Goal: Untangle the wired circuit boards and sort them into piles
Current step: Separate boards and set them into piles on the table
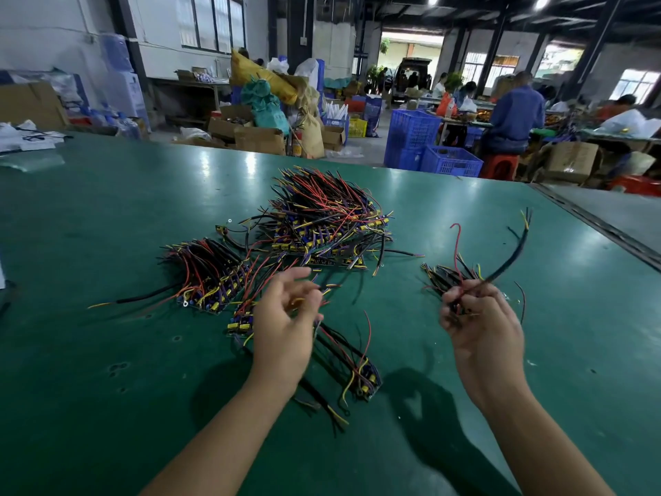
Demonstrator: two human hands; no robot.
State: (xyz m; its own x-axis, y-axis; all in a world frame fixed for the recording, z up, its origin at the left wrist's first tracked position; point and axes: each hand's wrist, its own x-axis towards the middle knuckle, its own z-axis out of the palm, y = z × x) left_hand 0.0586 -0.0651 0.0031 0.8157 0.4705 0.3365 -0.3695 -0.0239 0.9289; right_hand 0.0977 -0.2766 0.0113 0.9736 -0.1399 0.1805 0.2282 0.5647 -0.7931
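Note:
A big tangled heap of wired circuit boards point(325, 213) with red, black, yellow and purple wires lies mid-table. To its left sits a neater pile point(205, 272). A small pile point(441, 275) lies at the right, and loose boards point(361, 370) lie near me. My right hand point(481, 325) is raised over the right pile, shut on a wired board whose black and red wires point(508, 255) stick upward. My left hand point(286, 320) hovers above the loose boards with fingers curled and apart; it appears to hold nothing, though wires blur behind the fingertips.
The green table point(107, 352) stretches wide, with its right edge point(590, 223) running diagonally. Plastic bags point(25, 137) lie at the far left. Behind are blue crates point(429, 148), cardboard boxes, sacks and seated people working.

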